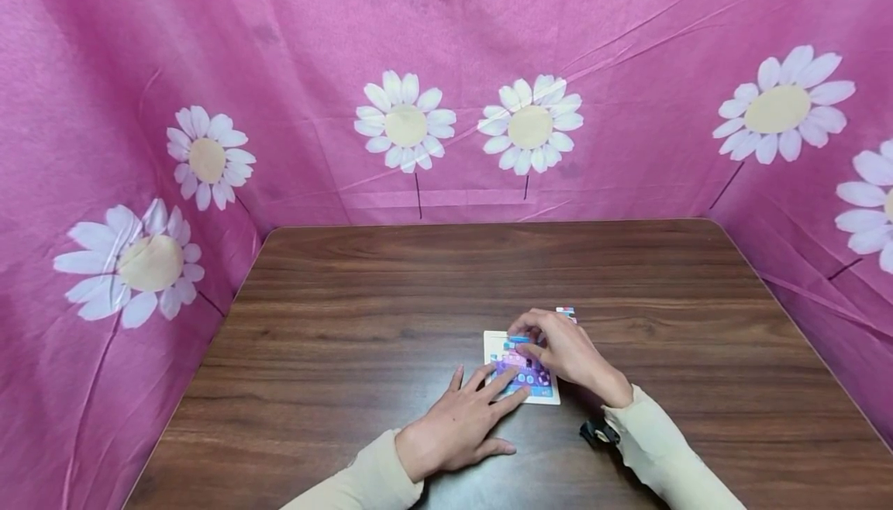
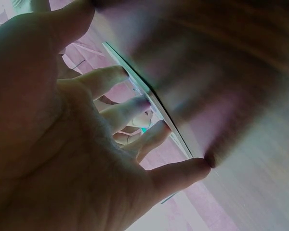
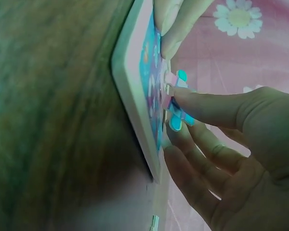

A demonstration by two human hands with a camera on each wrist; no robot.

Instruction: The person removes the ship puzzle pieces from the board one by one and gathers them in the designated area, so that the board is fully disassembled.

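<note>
We've got the puzzle (image 1: 494,343) flat on the desk (image 1: 349,301), five o'clock in the head view. At its eight o'clock, our left hand (image 1: 463,421) is spread wide, fingertips on it. At two o'clock, our right hand (image 1: 567,351) is narrow, thumb and fingers pinching a blue-and-pink piece (image 3: 176,122) by the puzzle's face; whether they touch, we can't tell. Between one and two o'clock, a second piece (image 1: 567,311) lies just beyond that hand.

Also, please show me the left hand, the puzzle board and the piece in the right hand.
Left hand (image 1: 456,425), head view: its back.
Puzzle board (image 3: 130,72), right wrist view: pale rim.
Piece (image 3: 176,121), right wrist view: blue tab.
</note>
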